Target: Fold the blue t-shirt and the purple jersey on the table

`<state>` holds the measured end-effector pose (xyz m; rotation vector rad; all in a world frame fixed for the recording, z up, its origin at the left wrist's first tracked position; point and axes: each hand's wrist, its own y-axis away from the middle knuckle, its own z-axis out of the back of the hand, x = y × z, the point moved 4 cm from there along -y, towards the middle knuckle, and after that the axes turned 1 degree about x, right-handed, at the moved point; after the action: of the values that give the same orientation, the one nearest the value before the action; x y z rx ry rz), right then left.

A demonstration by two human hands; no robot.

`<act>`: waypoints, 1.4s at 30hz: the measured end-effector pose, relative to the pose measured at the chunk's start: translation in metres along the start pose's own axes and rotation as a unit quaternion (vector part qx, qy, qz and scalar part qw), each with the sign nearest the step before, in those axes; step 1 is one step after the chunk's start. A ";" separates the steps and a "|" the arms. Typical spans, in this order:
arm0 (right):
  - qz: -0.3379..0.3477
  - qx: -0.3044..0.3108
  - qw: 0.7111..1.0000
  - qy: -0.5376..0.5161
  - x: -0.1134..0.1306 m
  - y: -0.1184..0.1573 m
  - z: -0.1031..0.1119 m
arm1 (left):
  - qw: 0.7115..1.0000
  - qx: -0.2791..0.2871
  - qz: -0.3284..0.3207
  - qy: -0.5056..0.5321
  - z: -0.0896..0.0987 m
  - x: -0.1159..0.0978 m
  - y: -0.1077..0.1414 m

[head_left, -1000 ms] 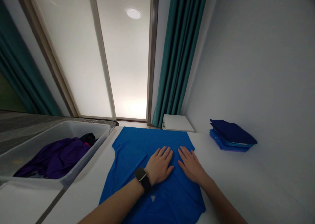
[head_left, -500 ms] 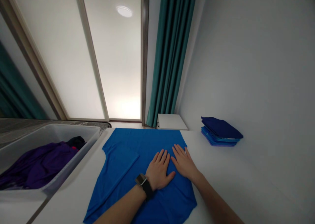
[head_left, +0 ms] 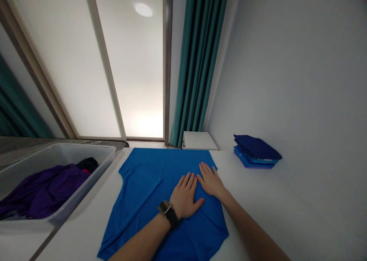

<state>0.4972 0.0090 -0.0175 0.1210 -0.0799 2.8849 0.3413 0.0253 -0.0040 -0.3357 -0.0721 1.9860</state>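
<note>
A blue shirt lies spread on the white table, its left sleeve folded inward over the body. My left hand, with a black watch on the wrist, rests flat on the middle of the cloth, thumb apart from the fingers. Just right of it and slightly farther off, my right hand lies flat near the shirt's right edge, fingers spread. Neither hand grips anything.
At the left stands a translucent bin holding purple and dark clothes. Folded blue garments are stacked on the table at the right, by the wall. A white cabinet stands beyond the table's far edge.
My right hand has slid a little away from me and slightly left across the shirt. My left hand has stayed in place.
</note>
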 end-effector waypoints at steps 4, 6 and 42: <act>-0.018 0.004 1.000 -0.004 -0.002 0.006 0.007 | 1.000 0.005 -0.001 0.002 0.002 -0.001 0.000; -0.022 0.005 1.000 -0.007 -0.003 0.013 0.010 | 1.000 0.001 -0.002 0.000 0.001 0.000 0.000; 0.004 0.014 0.998 -0.058 0.013 0.101 0.011 | 1.000 -0.018 -0.015 -0.014 -0.001 0.003 0.000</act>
<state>0.4600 -0.0859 -0.0095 0.2937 -0.0606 2.8859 0.3402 0.0274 -0.0056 -0.3298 -0.1306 1.9610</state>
